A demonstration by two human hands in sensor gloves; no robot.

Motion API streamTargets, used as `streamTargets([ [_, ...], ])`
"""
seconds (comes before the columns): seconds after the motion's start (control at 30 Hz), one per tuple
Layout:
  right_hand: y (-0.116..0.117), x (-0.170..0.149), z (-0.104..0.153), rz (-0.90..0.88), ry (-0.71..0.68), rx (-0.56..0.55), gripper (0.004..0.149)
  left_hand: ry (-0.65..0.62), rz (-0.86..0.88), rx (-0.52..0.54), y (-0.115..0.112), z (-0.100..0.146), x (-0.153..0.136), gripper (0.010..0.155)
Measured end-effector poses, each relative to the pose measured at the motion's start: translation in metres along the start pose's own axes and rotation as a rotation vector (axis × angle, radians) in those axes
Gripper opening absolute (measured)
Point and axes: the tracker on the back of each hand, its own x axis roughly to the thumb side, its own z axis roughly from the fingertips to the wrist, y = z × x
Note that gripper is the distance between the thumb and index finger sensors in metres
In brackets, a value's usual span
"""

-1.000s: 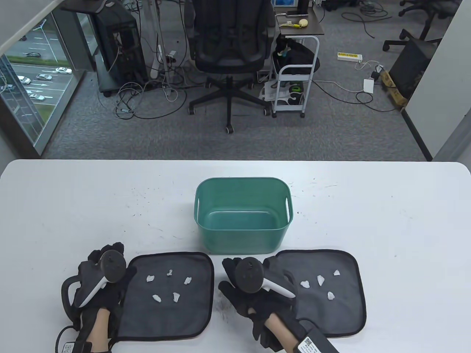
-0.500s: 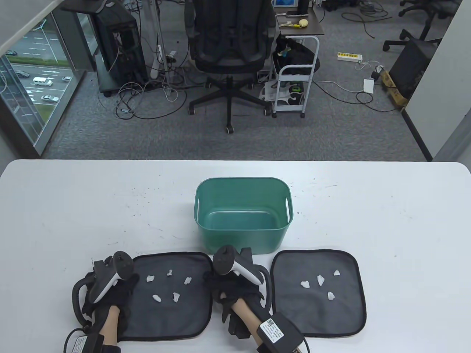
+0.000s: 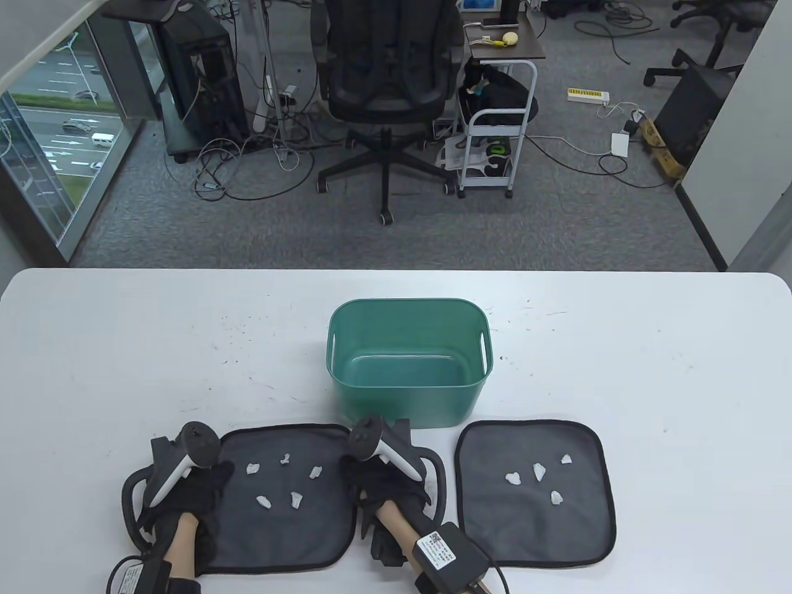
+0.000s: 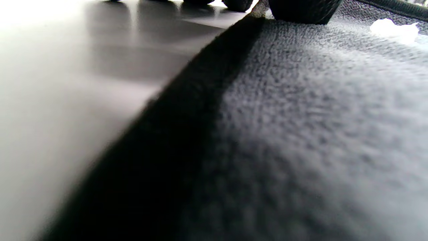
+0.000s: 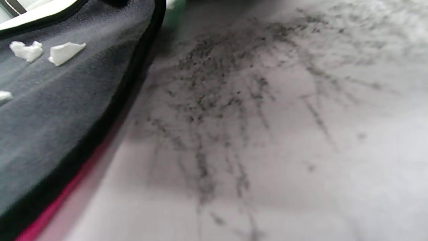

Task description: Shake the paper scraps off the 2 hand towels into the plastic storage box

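Observation:
Two dark grey hand towels lie flat on the white table in front of a green plastic storage box. The left towel carries several white paper scraps, and so does the right towel. My left hand sits on the left towel's left edge; in the left wrist view a fingertip rests on the towel. My right hand is at that towel's right edge, its fingers hidden under the tracker. The right wrist view shows the towel and scraps, no fingers.
The box is empty and stands just beyond the gap between the towels. The white table is scuffed with dark marks. Behind the table's far edge are an office chair and a small cart.
My right hand has left the right towel's left edge and moved left to the left towel's right edge. My left hand shifted slightly right onto the towel's left edge.

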Motion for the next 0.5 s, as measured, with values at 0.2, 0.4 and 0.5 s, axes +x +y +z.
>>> streamTargets([
  [0.2,0.0024,0.0000,0.0001,-0.074,-0.016,0.032,0.067,-0.011,0.017,-0.002,-0.0012,-0.0009,-0.0005,0.075],
  [0.4,0.0026,0.0003,-0.0013,-0.157,-0.033,0.052,0.061,-0.028,0.059,0.027,-0.0024,0.0003,-0.0009,0.065],
  [0.5,0.0012,0.0010,-0.0024,-0.200,-0.037,0.050,0.056,-0.026,0.056,0.032,-0.0023,0.0005,0.0003,0.059],
])
